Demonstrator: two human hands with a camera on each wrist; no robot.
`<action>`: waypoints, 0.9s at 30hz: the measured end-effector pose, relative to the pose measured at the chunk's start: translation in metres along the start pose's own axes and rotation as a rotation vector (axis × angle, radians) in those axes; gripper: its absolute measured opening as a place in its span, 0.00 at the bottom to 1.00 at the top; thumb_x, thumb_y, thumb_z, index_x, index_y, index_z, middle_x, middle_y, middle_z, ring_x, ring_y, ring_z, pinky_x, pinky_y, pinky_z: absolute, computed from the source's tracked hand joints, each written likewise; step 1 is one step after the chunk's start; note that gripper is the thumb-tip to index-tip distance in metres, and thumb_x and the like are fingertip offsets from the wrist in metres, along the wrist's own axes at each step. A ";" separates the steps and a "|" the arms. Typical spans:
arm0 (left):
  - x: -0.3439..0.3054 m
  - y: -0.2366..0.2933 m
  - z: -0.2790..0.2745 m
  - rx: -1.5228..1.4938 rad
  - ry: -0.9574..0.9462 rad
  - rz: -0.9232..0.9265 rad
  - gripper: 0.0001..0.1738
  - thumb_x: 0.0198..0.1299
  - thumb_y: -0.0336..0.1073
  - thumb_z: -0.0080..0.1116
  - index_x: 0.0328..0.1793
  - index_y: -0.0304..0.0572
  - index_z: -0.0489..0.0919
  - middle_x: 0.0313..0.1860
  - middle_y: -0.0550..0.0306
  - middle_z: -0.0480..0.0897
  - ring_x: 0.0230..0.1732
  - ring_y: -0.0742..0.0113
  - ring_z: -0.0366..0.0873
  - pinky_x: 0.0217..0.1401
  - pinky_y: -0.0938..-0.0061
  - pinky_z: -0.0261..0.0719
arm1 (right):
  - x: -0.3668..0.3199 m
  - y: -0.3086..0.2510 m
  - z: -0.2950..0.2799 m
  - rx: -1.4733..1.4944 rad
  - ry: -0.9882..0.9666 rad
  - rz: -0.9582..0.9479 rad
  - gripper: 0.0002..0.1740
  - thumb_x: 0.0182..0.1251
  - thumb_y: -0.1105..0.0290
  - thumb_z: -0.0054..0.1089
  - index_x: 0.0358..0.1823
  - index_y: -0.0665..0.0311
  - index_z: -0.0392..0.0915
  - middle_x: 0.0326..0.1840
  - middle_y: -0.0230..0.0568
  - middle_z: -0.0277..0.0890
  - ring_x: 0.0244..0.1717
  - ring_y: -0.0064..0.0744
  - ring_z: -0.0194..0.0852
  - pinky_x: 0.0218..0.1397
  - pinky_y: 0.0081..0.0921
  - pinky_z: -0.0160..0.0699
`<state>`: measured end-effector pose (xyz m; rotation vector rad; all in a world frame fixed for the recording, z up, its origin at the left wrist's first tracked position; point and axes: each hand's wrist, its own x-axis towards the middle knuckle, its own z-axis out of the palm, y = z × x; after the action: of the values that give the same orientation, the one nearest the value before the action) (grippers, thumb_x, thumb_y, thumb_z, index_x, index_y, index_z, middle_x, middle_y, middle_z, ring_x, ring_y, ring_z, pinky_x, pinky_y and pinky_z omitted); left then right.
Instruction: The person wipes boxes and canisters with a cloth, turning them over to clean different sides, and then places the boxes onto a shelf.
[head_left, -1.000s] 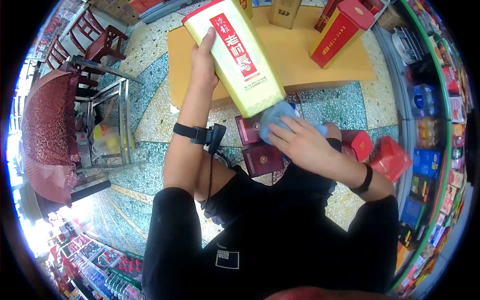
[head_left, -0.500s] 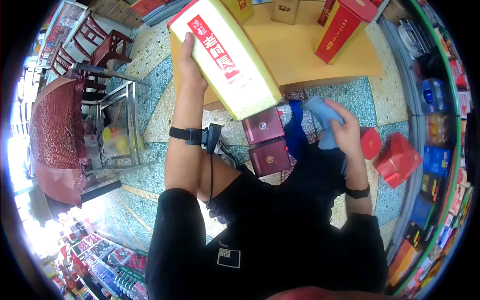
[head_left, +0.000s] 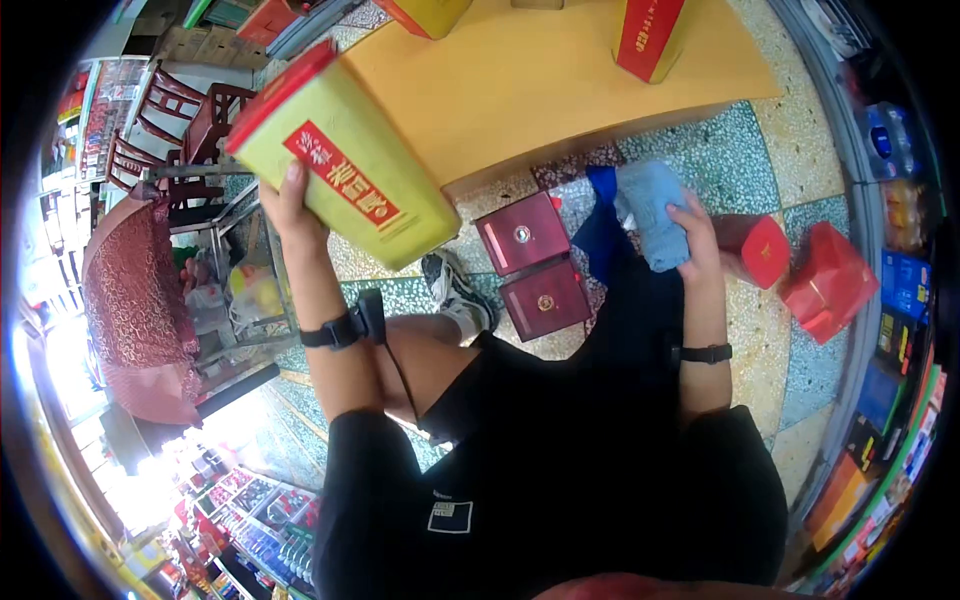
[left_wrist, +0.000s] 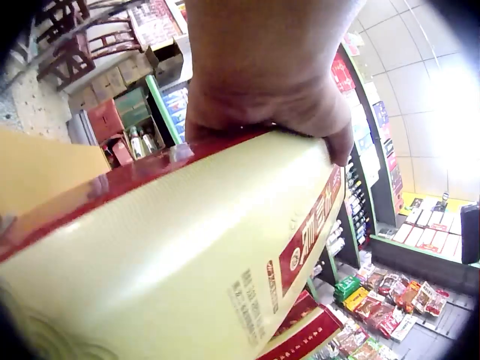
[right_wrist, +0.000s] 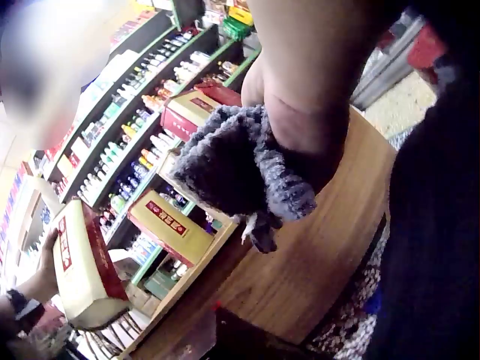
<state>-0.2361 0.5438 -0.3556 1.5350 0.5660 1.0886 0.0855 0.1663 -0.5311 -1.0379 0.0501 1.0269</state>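
My left hand [head_left: 292,205] grips a tall yellow-green gift box [head_left: 400,170] with a red lid and a red label, thumb lying on the labelled face. The box is tilted, held up off the left end of the table; its pale side [left_wrist: 150,247] fills much of the left wrist view. Over the floor to the right, my right hand [head_left: 699,240] holds a bunched blue cloth [head_left: 650,210], apart from the box. In the right wrist view the cloth [right_wrist: 217,165] looks grey and hangs from the fingers, which are mostly hidden.
A yellow table [head_left: 520,90] ahead bears similar boxes, one red and yellow [head_left: 650,40]. Two maroon boxes [head_left: 520,235] lie below, beside a dark blue strap [head_left: 603,225]. Red boxes [head_left: 830,285] stand right, near stocked shelves [head_left: 890,300]. Left are chairs [head_left: 165,110] and a metal frame [head_left: 265,235].
The cloth in my right hand has come off the box's lower end and moved right. My left hand has carried the box left and lower. The head view has shifted.
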 end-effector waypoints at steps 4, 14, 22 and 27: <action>-0.003 -0.007 -0.011 0.170 0.155 -0.013 0.27 0.62 0.39 0.66 0.61 0.28 0.74 0.50 0.49 0.83 0.45 0.64 0.83 0.51 0.70 0.82 | -0.003 0.004 0.013 -0.002 -0.012 0.047 0.28 0.66 0.80 0.57 0.69 0.76 0.68 0.59 0.53 0.78 0.57 0.42 0.81 0.61 0.36 0.81; 0.024 -0.044 -0.008 0.303 0.142 0.076 0.35 0.50 0.30 0.76 0.64 0.34 0.71 0.55 0.51 0.80 0.54 0.63 0.79 0.62 0.68 0.76 | 0.013 0.012 0.012 0.077 -0.029 0.043 0.28 0.68 0.80 0.55 0.70 0.71 0.67 0.61 0.52 0.78 0.59 0.44 0.80 0.63 0.37 0.80; 0.024 -0.073 -0.016 0.327 0.253 0.171 0.40 0.52 0.30 0.76 0.69 0.34 0.65 0.61 0.48 0.77 0.60 0.59 0.76 0.67 0.65 0.73 | 0.015 0.014 0.002 0.117 -0.024 0.032 0.29 0.68 0.79 0.54 0.71 0.73 0.65 0.61 0.52 0.78 0.59 0.43 0.80 0.63 0.36 0.79; 0.017 -0.065 -0.013 0.323 0.219 0.049 0.40 0.57 0.28 0.71 0.73 0.34 0.61 0.64 0.47 0.75 0.62 0.57 0.75 0.69 0.63 0.72 | 0.015 0.017 0.005 0.165 -0.012 0.056 0.30 0.68 0.79 0.54 0.72 0.71 0.63 0.62 0.52 0.76 0.60 0.45 0.80 0.63 0.39 0.80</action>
<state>-0.2269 0.5818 -0.4116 1.7237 0.8932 1.2578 0.0796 0.1816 -0.5473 -0.8841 0.1522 1.0613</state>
